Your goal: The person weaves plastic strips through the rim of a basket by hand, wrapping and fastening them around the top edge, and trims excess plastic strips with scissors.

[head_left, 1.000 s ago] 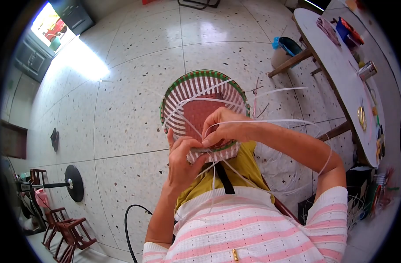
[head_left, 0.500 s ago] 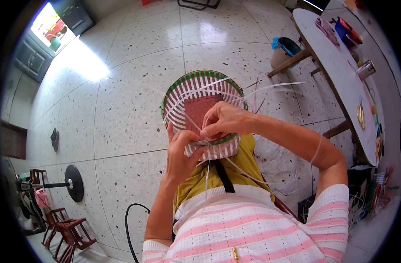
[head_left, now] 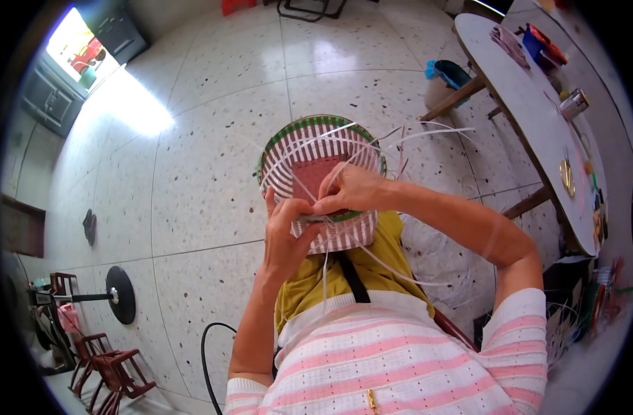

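Observation:
A woven basket (head_left: 304, 125) with red-and-white sides, a dark red base and a green-bound rim sits at my lap. My left hand (head_left: 288, 225) is closed at the near rim, its thumb below and its fingers over the edge. Right beside it, my right hand (head_left: 352, 188) pinches a thin white strip (head_left: 304, 191) just above that rim. The two hands' fingertips meet or nearly meet, and they hide the exact grip. Several loose white strips cross the basket's opening, and another strip (head_left: 396, 271) hangs from the near side over my lap.
A long table (head_left: 538, 131) with tools, a can (head_left: 574, 105) and a blue container stands on the right. A lined bin (head_left: 446, 84) is beside its leg. Tangled white strips lie on the floor at right; small red chairs (head_left: 115, 370) stand at lower left.
My right hand has shifted slightly left, bringing its fingertips closer to my left hand. The loose strip ends have swayed a little, and the view has tilted slightly.

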The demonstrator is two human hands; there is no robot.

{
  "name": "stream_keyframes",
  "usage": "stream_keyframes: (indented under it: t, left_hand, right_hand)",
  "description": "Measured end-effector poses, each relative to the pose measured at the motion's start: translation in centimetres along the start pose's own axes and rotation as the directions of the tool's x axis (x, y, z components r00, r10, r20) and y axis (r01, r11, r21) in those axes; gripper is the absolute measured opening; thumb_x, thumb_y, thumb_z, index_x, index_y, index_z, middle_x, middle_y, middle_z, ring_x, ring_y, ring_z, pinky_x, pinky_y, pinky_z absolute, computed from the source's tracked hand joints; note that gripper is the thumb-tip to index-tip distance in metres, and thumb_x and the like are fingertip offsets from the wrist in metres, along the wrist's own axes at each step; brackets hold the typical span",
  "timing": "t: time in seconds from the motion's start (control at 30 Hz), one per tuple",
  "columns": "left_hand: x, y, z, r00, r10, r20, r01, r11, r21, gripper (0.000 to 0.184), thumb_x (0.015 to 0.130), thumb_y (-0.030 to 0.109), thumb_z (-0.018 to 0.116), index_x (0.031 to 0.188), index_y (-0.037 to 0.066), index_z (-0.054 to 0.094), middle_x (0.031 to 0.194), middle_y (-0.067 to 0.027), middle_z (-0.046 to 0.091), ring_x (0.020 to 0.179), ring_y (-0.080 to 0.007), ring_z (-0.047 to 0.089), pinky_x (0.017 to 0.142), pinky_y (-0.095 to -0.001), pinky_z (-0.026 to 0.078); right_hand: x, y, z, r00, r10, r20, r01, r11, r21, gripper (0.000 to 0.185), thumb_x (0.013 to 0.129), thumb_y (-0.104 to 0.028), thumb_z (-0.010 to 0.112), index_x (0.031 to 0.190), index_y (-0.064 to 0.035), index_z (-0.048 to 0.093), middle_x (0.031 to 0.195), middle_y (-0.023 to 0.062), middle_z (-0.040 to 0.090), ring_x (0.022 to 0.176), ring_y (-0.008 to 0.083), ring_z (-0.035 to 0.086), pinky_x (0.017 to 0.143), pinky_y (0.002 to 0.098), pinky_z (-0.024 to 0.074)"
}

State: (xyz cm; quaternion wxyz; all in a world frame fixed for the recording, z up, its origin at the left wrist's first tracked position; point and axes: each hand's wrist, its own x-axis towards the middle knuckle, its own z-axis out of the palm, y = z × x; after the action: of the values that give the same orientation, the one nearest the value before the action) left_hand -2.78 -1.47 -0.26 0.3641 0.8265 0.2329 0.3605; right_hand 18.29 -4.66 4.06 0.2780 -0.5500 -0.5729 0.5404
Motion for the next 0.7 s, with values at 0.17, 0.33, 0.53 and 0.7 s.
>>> stream_keyframes:
  t: [0.17, 0.33, 0.53, 0.7]
  left_hand:
    - [0.2, -0.2, 0.1, 1.0, 0.009, -0.007, -0.009, 1.0, 0.006, 0.03, 0.07, 0.002, 0.079, 0.092, 0.006, 0.059, 0.08, -0.0039, 0.064, 0.08, -0.0203, 0.064, 0.118, -0.0494, 0.013]
    - [0.3, -0.4, -0.1, 1.0, 0.0, -0.011, 0.0, 1.0, -0.006, 0.03, 0.071, 0.002, 0.079, 0.092, 0.006, 0.059, 0.08, -0.0037, 0.064, 0.079, -0.0201, 0.064, 0.117, -0.049, 0.015]
    - [0.9, 0.2, -0.4, 0.997, 0.06, 0.047, -0.061, 0.998, 0.029, 0.032, 0.068, 0.003, 0.079, 0.094, 0.007, 0.061, 0.082, -0.0039, 0.064, 0.085, -0.0217, 0.063, 0.117, -0.0498, 0.016]
    - [1.1, 0.3, -0.5, 0.994, 0.056, 0.093, -0.063, 0.995, 0.076, 0.033, 0.067, 0.003, 0.079, 0.096, 0.007, 0.064, 0.085, -0.0043, 0.066, 0.089, -0.0229, 0.063, 0.117, -0.0485, 0.018]
  right_hand:
    - [-0.7, -0.8, -0.4, 0.999, -0.045, -0.018, 0.042, 0.987, -0.154, 0.025, 0.082, -0.021, 0.075, 0.09, 0.0032, 0.073, 0.079, 0.0069, 0.07, 0.075, 0.0112, 0.063, 0.069, 0.0249, 0.0495]
    - [-4.9, -1.6, -0.1, 0.755, -0.497, -0.428, 0.323, 0.849, -0.418, 0.017, 0.08, -0.005, 0.068, 0.095, 0.0028, 0.069, 0.08, 0.0124, 0.068, 0.072, 0.0244, 0.065, 0.067, 0.0322, 0.0514]
    - [-10.3, -0.4, 2.3, 0.431, -0.887, -0.167, 0.482, 0.383, -0.788, 0.022, 0.075, -0.006, 0.072, 0.097, -0.0015, 0.068, 0.089, 0.0092, 0.065, 0.077, 0.0247, 0.064, 0.067, 0.0345, 0.0517]
    - [-12.1, 0.9, 3.7, 0.469, -0.882, -0.05, 0.345, 0.235, -0.909, 0.03, 0.071, -0.007, 0.071, 0.101, -0.0012, 0.068, 0.095, 0.0078, 0.064, 0.081, 0.0223, 0.062, 0.069, 0.0336, 0.0505]
